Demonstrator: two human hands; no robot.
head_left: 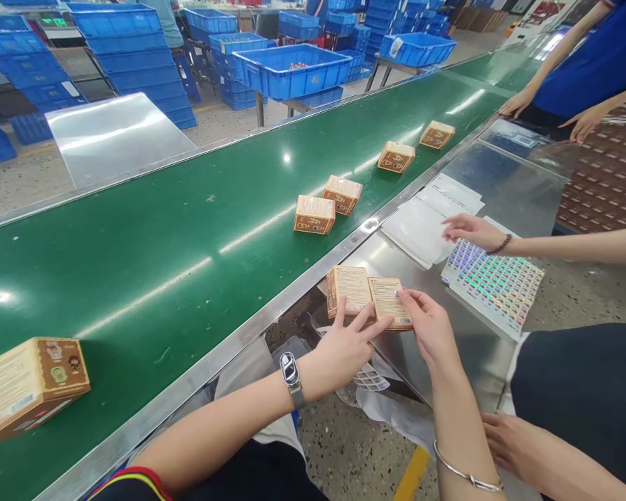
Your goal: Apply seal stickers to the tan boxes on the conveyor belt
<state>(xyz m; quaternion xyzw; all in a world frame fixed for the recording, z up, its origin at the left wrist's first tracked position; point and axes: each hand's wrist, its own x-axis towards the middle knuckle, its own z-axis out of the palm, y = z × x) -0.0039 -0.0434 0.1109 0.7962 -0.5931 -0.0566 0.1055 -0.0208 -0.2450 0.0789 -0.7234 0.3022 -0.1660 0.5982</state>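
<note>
Two small tan-and-brown printed cardboard boxes, a left box (350, 287) and a right box (386, 298), lie side by side at the edge of the metal table. My left hand (347, 344), with a watch on its wrist, rests with fingers spread across the lower edges of both. My right hand (428, 323) is at the right box's right side, thumb and fingertips pinched at a small shiny sticker (397, 294) on its printed face. Part of each box's lower edge is hidden by my fingers.
Several similar boxes (314, 214) sit on the green conveyor belt (188, 229). A co-worker's hand (469, 232) hovers over a sheet of shiny stickers (495, 282) and white paper (417, 226). Another person stands far right. Blue crates (292, 73) stand behind the belt.
</note>
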